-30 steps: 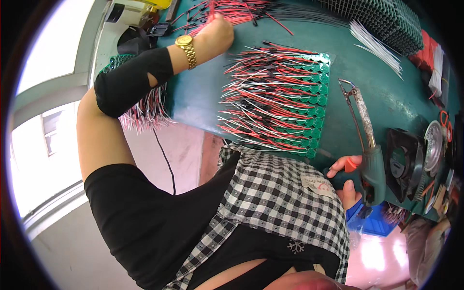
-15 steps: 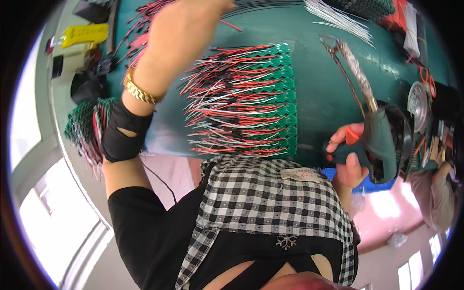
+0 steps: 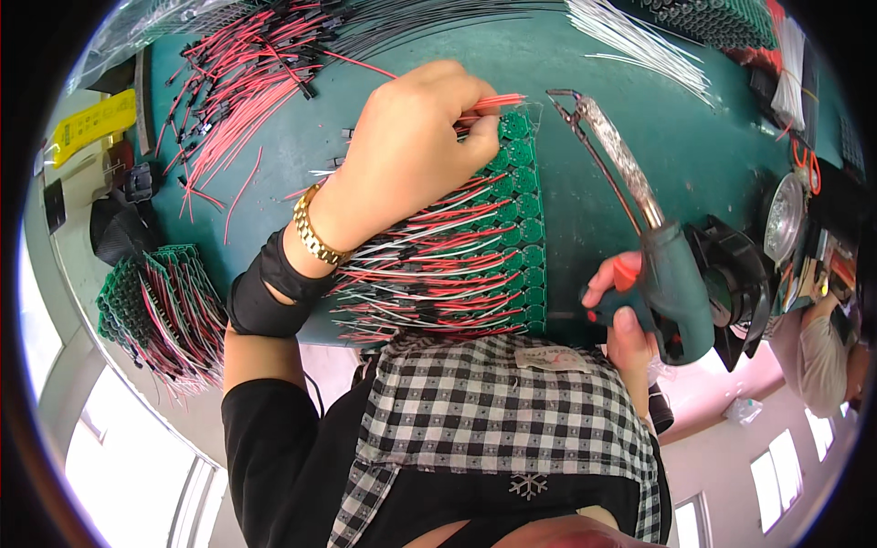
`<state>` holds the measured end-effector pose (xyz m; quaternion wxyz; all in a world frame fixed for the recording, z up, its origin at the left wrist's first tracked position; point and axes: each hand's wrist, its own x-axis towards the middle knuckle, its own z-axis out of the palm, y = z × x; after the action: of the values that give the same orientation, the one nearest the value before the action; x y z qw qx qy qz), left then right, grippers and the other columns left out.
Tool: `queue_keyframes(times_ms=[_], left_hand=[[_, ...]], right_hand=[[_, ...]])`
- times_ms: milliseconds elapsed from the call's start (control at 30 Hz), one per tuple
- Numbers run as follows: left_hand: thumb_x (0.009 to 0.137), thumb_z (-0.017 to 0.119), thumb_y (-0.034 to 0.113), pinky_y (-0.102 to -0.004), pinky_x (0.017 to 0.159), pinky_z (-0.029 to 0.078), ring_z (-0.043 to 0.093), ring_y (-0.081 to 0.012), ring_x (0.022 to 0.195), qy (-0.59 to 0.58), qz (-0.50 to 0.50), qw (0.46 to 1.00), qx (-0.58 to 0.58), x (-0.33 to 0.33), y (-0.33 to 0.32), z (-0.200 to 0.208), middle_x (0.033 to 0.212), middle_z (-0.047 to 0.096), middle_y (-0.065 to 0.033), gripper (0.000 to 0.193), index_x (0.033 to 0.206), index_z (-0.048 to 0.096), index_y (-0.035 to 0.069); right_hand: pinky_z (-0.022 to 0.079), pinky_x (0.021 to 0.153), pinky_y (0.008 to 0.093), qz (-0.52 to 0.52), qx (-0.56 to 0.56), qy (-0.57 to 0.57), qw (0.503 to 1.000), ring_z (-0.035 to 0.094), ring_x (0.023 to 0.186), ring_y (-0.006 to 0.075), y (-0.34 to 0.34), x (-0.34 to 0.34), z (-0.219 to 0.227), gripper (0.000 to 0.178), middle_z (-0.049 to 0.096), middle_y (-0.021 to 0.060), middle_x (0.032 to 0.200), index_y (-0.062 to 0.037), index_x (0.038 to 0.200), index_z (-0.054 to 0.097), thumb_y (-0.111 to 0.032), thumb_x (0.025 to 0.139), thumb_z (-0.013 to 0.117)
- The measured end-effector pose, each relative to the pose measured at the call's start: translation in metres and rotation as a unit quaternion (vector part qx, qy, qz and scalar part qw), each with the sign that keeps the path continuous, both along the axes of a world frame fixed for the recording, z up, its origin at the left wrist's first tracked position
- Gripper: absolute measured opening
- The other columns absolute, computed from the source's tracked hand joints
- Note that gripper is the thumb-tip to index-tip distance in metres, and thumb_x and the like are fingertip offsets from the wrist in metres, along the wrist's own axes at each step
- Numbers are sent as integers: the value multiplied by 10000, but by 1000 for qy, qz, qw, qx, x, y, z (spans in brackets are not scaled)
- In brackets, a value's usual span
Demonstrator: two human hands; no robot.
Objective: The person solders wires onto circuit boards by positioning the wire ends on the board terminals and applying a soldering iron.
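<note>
Two hands busy here, so biggest stuff first: the green tabletop (image 3: pixel 438 64) fills most of the view. Sitting on it right in front of the person is a green panel of small round circuit boards (image 3: pixel 521 237), with red, white and black leads already fanned out to its left. A loose heap of red and black wires (image 3: pixel 247 64) lies at the far left of the tabletop, a bundle of white wires (image 3: pixel 639 41) at the far right, and a stack of finished wired boards (image 3: pixel 160 310) hangs off the near left edge.

Then the soldering gun (image 3: pixel 671 283), green body with a long metal tip reaching up over the tabletop, just right of the panel's top end. The right hand (image 3: pixel 626 315) has its fingers wrapped tight round the gun's grip.

The left hand (image 3: pixel 411 151) sits over the top of the panel, fingers pinched together on a thin red wire (image 3: pixel 498 99) whose free end pokes out right over the top row of boards.

Looks to me like the step in hand is placing a lead on a pad at the panel's top row. Next move would call for holding that wire steady and bringing the hot tip across to meet it precisely, not touching neighbouring pads.
</note>
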<state>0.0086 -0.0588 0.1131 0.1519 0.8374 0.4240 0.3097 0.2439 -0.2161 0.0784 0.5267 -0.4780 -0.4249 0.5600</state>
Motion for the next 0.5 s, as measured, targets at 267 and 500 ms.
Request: queue_keyframes(times_ms=[267, 500], left_hand=[[711, 679, -18, -229, 479, 389, 504, -94, 540, -24, -6, 1000, -7, -3, -1, -2, 665, 571, -37, 111, 818, 675, 10], [698, 675, -19, -225, 471, 371, 474, -87, 525, -22, 8, 999, -26, -2, -2, -4, 642, 545, -26, 113, 806, 673, 11]], right_hand=[[456, 684, 284, 60, -35, -45, 997, 575, 789, 142, -6, 2, 18, 329, 577, 64, 898, -9, 1057, 558, -268, 858, 598], [496, 682, 286, 45, -31, -75, 996, 608, 758, 146, -2, -5, 19, 301, 617, 74, 904, -10, 1059, 605, -211, 837, 637]])
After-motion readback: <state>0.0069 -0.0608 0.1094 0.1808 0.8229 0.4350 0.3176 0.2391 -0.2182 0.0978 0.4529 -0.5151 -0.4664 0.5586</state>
